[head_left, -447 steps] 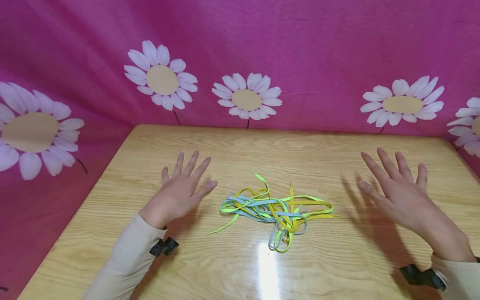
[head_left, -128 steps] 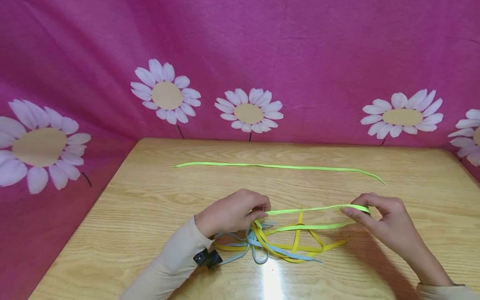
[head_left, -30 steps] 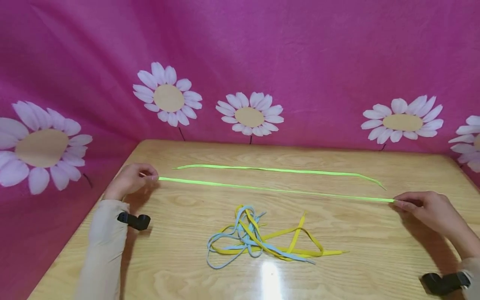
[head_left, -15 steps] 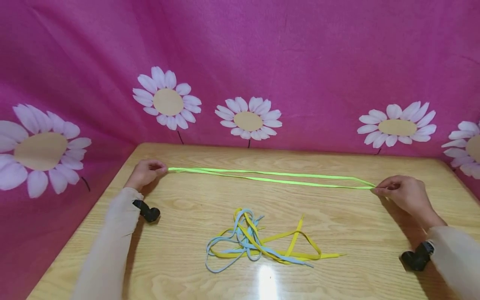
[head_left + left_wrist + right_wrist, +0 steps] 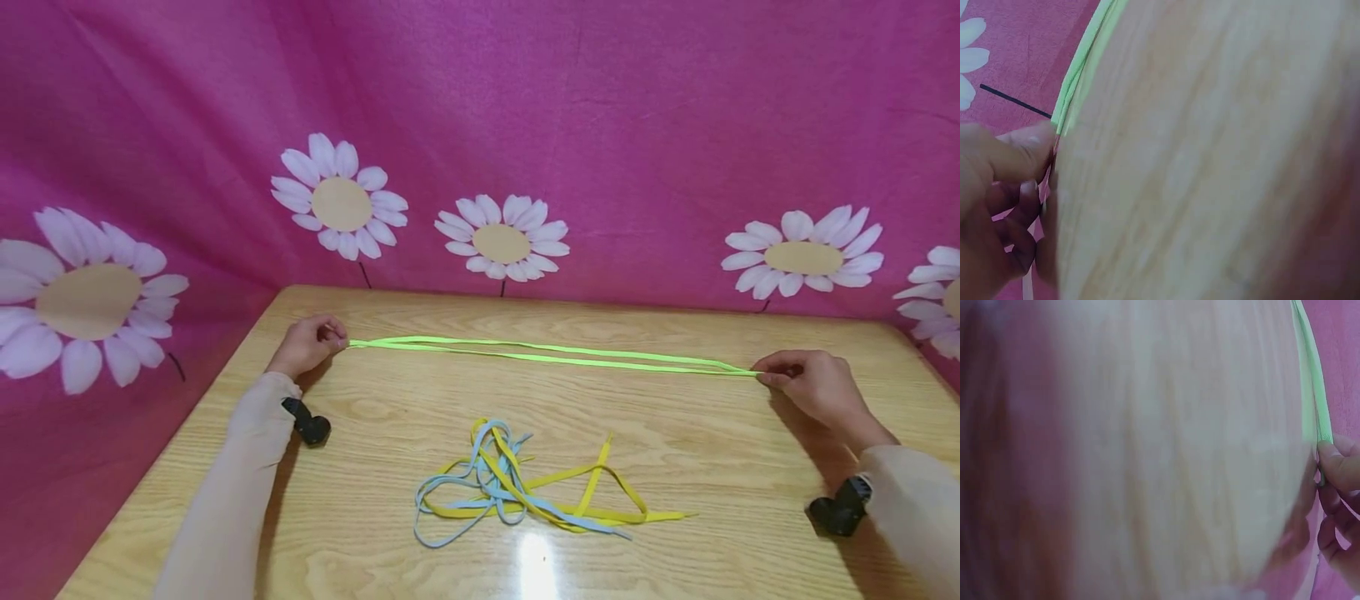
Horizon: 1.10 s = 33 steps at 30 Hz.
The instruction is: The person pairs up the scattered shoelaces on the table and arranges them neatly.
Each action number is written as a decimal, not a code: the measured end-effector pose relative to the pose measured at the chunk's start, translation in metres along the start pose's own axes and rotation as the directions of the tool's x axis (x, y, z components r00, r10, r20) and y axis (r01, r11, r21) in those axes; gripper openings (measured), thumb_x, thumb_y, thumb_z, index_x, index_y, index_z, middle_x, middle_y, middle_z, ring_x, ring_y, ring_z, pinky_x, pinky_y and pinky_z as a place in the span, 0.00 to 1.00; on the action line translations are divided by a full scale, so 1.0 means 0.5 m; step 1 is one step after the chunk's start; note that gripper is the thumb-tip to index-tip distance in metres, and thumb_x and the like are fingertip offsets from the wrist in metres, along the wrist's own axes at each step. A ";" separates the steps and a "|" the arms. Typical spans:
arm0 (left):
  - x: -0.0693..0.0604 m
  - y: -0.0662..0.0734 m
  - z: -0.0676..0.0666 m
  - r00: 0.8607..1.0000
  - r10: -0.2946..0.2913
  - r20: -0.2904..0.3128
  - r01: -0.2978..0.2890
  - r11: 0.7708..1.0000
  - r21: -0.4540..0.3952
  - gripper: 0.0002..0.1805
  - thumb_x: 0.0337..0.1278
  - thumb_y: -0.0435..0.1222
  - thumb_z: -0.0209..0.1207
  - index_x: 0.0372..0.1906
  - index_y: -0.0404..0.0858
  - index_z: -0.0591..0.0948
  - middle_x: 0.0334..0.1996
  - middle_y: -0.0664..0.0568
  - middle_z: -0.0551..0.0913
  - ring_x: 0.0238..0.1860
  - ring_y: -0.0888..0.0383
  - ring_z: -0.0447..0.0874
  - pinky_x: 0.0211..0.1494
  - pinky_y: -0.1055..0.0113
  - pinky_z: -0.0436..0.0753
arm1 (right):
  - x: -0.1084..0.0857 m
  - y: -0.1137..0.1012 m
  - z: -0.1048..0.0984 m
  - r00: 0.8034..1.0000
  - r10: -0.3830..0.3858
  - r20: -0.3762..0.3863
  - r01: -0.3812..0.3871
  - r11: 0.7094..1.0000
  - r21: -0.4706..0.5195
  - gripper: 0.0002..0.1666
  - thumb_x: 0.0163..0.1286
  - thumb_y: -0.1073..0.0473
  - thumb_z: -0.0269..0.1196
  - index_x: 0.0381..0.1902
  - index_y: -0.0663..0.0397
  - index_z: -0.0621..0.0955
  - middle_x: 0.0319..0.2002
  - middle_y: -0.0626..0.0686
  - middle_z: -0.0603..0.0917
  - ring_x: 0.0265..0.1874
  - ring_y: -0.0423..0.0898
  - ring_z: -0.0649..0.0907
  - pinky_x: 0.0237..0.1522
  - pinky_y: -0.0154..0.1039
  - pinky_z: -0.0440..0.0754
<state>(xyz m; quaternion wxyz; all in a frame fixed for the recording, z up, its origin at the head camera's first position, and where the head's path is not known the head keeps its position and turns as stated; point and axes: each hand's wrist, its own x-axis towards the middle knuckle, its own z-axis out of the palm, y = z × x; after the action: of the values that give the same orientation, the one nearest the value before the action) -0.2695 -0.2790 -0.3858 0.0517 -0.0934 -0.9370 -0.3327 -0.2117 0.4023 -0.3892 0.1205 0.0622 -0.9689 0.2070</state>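
Note:
A lime-green shoelace (image 5: 577, 362) stretches across the far part of the table, its ends pinched between thumb and fingers of my left hand (image 5: 306, 346) and my right hand (image 5: 817, 387). Just behind it lies a second lime-green shoelace (image 5: 592, 351), nearly parallel; the two strands run together near both hands. At the left wrist, green lace (image 5: 1079, 72) meets the thumb tip; the right wrist view has green lace (image 5: 1319, 387) under the thumb. Closer to me, light-blue shoelaces (image 5: 450, 477) and yellow shoelaces (image 5: 596, 475) lie in a loose tangle.
The wooden table (image 5: 375, 500) carries all the laces. A pink cloth (image 5: 637, 125) printed with white daisies hangs behind the table and along its left side. A bright light reflection falls near the front middle.
Earlier, all laces lay in one tangle; two green ones came out of it. Over the last second, both hands carried the second green lace away from me, up to the one lying at the back.

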 end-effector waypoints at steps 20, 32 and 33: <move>0.003 0.010 0.003 0.996 0.085 0.036 -0.087 0.995 0.058 0.02 0.54 0.25 0.64 0.29 0.32 0.83 0.27 0.45 0.82 0.32 0.53 0.76 0.40 0.61 0.74 | -0.005 0.024 -0.016 0.996 -0.072 0.058 0.073 0.997 -0.009 0.04 0.59 0.66 0.69 0.34 0.55 0.86 0.27 0.50 0.84 0.23 0.30 0.71 0.26 0.33 0.68; 0.008 0.008 -0.001 0.997 0.064 0.052 -0.066 0.997 0.042 0.01 0.55 0.26 0.64 0.31 0.30 0.83 0.28 0.44 0.83 0.31 0.54 0.76 0.38 0.62 0.74 | -0.006 0.022 -0.017 0.996 -0.068 0.065 0.069 0.998 -0.016 0.05 0.60 0.65 0.68 0.36 0.56 0.85 0.25 0.47 0.81 0.23 0.33 0.70 0.26 0.34 0.67; 0.008 0.007 -0.002 0.996 0.062 0.057 -0.064 0.997 0.036 0.01 0.55 0.26 0.64 0.31 0.30 0.83 0.28 0.44 0.83 0.31 0.54 0.76 0.38 0.62 0.75 | -0.005 0.022 -0.017 0.995 -0.067 0.067 0.068 0.998 -0.017 0.05 0.61 0.65 0.68 0.36 0.56 0.85 0.25 0.47 0.81 0.23 0.34 0.69 0.26 0.35 0.67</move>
<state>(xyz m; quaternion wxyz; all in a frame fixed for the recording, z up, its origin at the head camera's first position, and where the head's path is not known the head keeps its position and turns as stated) -0.2726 -0.2763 -0.3824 0.0376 -0.1313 -0.9408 -0.3101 -0.2094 0.4160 -0.3866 0.0958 0.1007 -0.9716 0.1914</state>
